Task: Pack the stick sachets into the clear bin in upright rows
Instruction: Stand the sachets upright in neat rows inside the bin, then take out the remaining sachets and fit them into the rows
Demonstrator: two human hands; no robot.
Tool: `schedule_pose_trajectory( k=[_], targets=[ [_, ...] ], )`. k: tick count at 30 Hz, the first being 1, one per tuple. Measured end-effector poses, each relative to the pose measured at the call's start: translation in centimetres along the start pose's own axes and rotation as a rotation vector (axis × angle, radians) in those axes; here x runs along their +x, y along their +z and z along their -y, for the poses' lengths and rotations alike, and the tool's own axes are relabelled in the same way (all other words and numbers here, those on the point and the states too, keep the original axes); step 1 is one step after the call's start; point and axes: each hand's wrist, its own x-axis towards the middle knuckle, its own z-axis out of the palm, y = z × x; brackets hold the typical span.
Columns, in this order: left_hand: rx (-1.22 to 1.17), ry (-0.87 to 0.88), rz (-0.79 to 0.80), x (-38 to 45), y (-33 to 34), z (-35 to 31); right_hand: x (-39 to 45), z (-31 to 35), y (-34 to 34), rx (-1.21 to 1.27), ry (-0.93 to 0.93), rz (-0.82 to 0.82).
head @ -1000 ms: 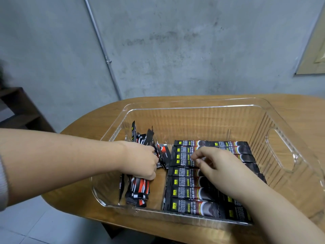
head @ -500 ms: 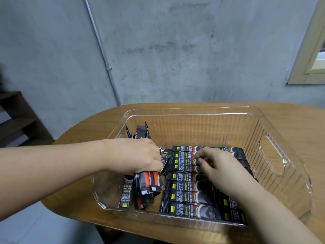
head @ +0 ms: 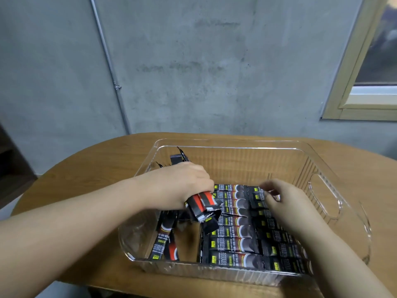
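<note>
**Both hands inside the clear bin, left holding a bundle of sachets**

A clear plastic bin [head: 236, 145] with ribbed walls and a cut-out handle on its right side sits on a rounded wooden table [head: 86, 168]. Both hands are reaching into it from the near side.

The left hand [head: 182, 186] is curled tightly round a bundle of stick sachets [head: 204, 205], black with red and white panels. The bundle is tilted, its lower ends fanning out below the fist toward the bin floor and its upper ends poking up past the knuckles near the far-left corner. A few loose sachets [head: 165, 241] lie or lean at angles in the left part of the bin, just beside the bundle.

The right half of the bin holds a layer of black sachets [head: 234, 244] lying flat, side by side, in rows that run from the near wall back toward the middle. The right hand [head: 285, 203] is over the far end of this layer, its fingers [head: 266, 188] bent and blurred; whether they pinch a sachet or only touch the top ones cannot be told.

Behind the table stands a grey concrete wall [head: 214, 61] with a thin metal pipe [head: 107, 61] running down it, and a pale window frame [head: 352, 78] at the upper right.
</note>
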Motion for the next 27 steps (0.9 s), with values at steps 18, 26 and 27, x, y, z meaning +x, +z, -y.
schedule_pose_trajectory(
  k=[18,26,27],
  targets=[
    [-0.910,-0.526,-0.492,6.3,-2.6,-4.0,-0.1,5.1,-1.8,0.596,-0.107,0.037],
    [-1.261,-0.834,-0.717,5.5,-0.1,-5.7,-1.0,6.8,1.5,1.042,0.102,0.165],
    [-1.291,-0.856,-0.728,5.4,0.1,-5.9,-0.8,7.0,1.9,1.039,0.119,0.178]
  ],
)
